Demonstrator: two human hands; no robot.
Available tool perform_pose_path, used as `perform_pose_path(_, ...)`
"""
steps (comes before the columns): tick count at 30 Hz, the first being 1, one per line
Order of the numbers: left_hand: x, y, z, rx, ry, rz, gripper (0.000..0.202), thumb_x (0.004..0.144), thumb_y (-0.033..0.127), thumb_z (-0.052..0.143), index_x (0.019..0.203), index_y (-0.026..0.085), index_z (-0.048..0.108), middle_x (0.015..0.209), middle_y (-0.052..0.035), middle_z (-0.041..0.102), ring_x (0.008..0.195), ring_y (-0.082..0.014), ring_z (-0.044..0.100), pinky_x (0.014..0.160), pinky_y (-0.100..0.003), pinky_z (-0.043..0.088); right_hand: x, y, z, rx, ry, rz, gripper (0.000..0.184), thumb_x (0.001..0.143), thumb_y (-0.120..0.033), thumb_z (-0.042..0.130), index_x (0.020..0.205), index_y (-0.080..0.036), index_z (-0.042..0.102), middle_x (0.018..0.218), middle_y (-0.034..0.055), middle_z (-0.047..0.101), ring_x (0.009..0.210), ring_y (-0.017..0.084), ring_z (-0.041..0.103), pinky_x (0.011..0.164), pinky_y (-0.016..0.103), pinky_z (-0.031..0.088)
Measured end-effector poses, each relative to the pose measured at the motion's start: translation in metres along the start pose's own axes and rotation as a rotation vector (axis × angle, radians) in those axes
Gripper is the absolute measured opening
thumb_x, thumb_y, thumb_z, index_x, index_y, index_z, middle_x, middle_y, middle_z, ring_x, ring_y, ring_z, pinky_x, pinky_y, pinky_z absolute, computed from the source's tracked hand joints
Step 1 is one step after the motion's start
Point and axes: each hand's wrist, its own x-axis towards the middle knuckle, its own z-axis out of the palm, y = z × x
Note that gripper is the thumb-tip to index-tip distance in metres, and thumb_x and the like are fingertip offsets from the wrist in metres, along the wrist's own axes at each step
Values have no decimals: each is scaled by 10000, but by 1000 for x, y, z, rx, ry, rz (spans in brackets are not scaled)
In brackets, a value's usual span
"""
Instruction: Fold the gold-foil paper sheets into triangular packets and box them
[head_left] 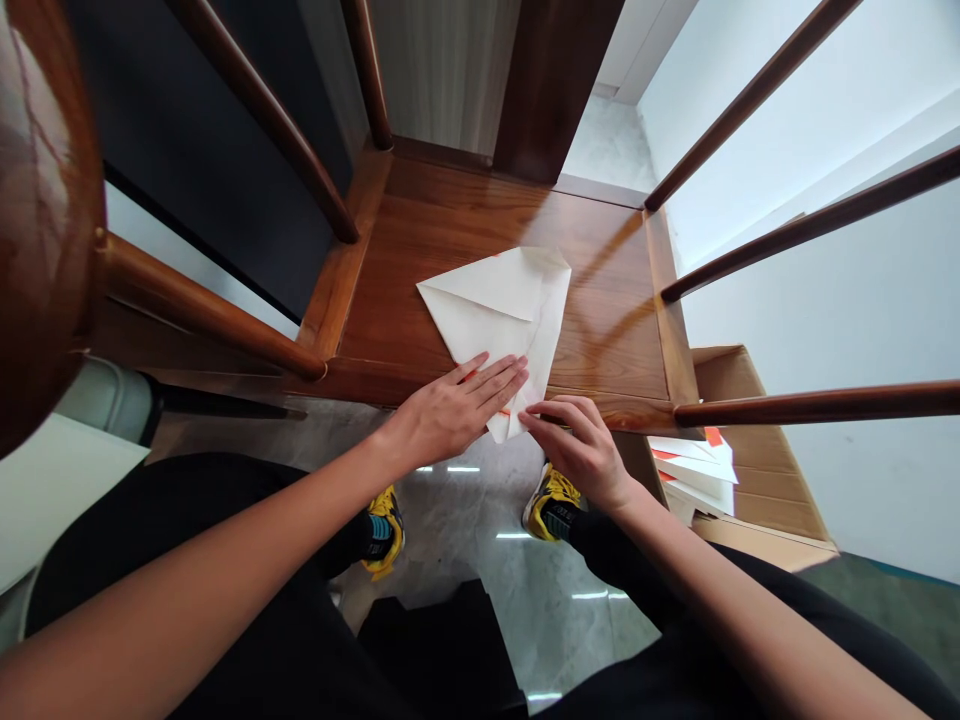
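A folded sheet of white paper (495, 300) with small red-orange marks lies on the brown wooden chair seat (607, 320), its near tip jutting past the front edge. Creases and overlapping flaps show on its upper face. My left hand (469, 400) rests flat on the lower part of the paper, fingers stretched out and pointing right. My right hand (581, 445) has its fingers closed in a pinch at the paper's lower right edge, close to the near tip. Part of the paper is hidden under my left hand.
An open cardboard box (765, 470) at the right holds several folded white papers (697, 470) with orange marks. Wooden spindles (825, 405) rise on both sides of the seat. A rounded glossy wooden piece (45, 200) stands at the far left. My yellow shoes (386, 540) are on the floor below.
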Motion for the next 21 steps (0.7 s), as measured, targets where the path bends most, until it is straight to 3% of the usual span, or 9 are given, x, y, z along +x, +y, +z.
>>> perform_pose_path(6, 2, -1, 0, -17, -18, 1, 697, 1015, 92, 365, 1676, 24, 155, 1764, -159, 146, 1651, -232, 96, 1369, -461, 159, 2, 3, -3, 7, 30, -216, 481, 967, -40, 646, 1417, -211, 628, 1160, 118, 776, 1118, 264, 705, 896, 450, 643)
perform_pose_path(11, 1, -2, -2, -116, 24, -1, 632, 1034, 101, 382, 1651, 34, 261, 1751, -156, 216, 1641, -229, 179, 1359, -462, 190, 6, 5, -9, 64, -33, -263, 437, 991, -46, 601, 1402, -190, 633, 1206, 142, 773, 1175, 284, 714, 923, 479, 644)
perform_pose_path(14, 1, -1, -1, -285, 148, 7, 526, 1050, 107, 416, 1575, 108, 445, 1670, -135, 431, 1576, -218, 373, 1318, -468, 307, 11, 0, -9, 148, 24, -146, 414, 991, -44, 584, 1361, -217, 652, 1220, 137, 768, 1172, 280, 714, 935, 499, 627)
perform_pose_path(17, 4, 1, -3, -525, 317, -55, 379, 1066, 123, 448, 1391, 180, 633, 1430, -99, 694, 1377, -200, 617, 1176, -426, 492, 22, -8, -9, 231, 177, 49, 356, 954, -55, 669, 1245, -258, 696, 1076, 73, 786, 989, 226, 740, 851, 426, 626)
perform_pose_path(21, 14, 2, -16, -747, 425, -253, 209, 1069, 223, 544, 1123, 188, 743, 1085, -61, 806, 1020, -189, 750, 909, -330, 583, 45, -11, -14, 350, 232, 237, 203, 910, -144, 785, 1064, -268, 744, 914, 6, 775, 790, 161, 719, 733, 320, 602)
